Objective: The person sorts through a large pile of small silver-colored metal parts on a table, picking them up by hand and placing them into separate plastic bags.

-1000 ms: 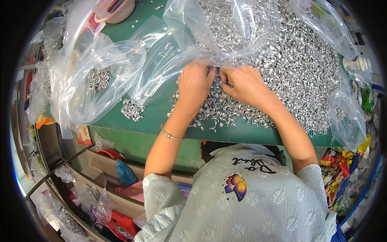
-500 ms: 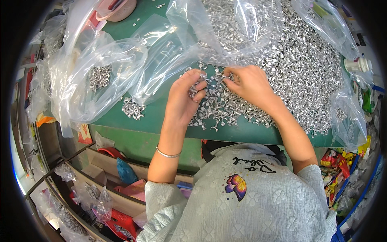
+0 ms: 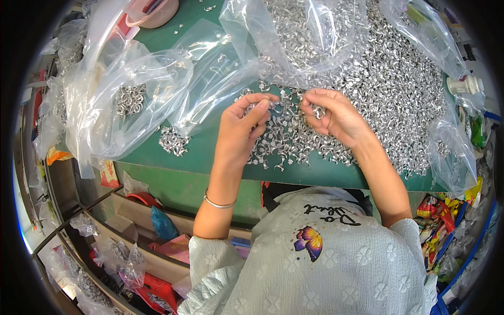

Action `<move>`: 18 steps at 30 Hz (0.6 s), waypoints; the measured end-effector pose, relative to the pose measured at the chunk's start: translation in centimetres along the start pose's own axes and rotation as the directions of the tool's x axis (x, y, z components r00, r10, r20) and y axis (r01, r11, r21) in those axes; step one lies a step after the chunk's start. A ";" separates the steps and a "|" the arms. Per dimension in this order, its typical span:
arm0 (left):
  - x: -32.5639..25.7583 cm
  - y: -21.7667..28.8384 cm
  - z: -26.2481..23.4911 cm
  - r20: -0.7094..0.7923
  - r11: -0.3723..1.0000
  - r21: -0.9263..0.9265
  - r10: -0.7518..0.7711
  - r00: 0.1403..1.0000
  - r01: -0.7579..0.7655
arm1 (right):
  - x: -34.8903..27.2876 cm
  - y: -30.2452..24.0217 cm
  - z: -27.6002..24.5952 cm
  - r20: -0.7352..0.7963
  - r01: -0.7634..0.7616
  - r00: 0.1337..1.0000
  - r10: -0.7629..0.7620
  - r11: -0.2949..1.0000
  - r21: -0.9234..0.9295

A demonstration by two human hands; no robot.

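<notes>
Hundreds of tiny shiny metal pieces (image 3: 378,100) lie in a big bumpy heap on the green bench (image 3: 199,152), seen from the head camera. They look like small curled hooks, silver and hard. The heap spreads from the middle of the bench out to the right side. The left hand (image 3: 242,128) is just above the near edge of the heap, with its fingers (image 3: 261,107) curled close together, pinching one small metal piece at the tips. The right hand (image 3: 336,115) is just beside it, over the heap, and its fingers (image 3: 314,107) are bent in tight too, pinching another little piece. The two hands are near each other but not touching. A thin silver bangle (image 3: 219,202) sits on the left wrist. Soft, crinkly clear plastic bags (image 3: 131,84) lie on the left part of the bench, and one holds a small bunch of metal rings (image 3: 129,100). A little clump of metal bits (image 3: 173,142) sits on the bench by itself, left of the left hand. A round pink bowl (image 3: 155,10) is at the far edge.
</notes>
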State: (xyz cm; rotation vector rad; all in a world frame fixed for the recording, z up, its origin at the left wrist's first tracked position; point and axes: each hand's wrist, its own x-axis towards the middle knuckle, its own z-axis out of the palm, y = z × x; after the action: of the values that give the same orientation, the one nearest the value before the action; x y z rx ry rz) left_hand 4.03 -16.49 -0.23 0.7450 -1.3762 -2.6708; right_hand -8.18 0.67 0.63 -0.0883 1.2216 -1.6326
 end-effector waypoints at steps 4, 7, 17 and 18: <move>-0.2 0.2 -0.2 0.075 0.962 -0.263 -0.061 0.995 0.079 | 1.4 0.7 0.0 0.003 0.328 0.902 -0.431 0.682 -0.654; -0.6 0.1 0.0 0.039 0.938 -0.333 -0.086 0.996 0.094 | 2.7 1.3 1.5 0.169 0.275 0.690 -0.703 0.039 -0.961; 0.6 0.0 -1.0 0.097 0.869 -0.442 -0.198 0.975 0.220 | 2.7 0.7 2.2 0.082 0.293 0.738 -0.669 0.210 -0.933; 0.6 0.0 -0.8 0.069 0.866 -0.447 -0.214 0.974 0.222 | 2.7 0.8 1.9 0.073 0.408 0.740 -0.669 0.361 -0.839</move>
State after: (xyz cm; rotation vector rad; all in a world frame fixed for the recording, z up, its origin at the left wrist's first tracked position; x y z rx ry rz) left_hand 3.81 -17.25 -0.82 0.8597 -0.6435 -3.0008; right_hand -7.72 -2.52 -0.34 -1.0048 2.3189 -1.4663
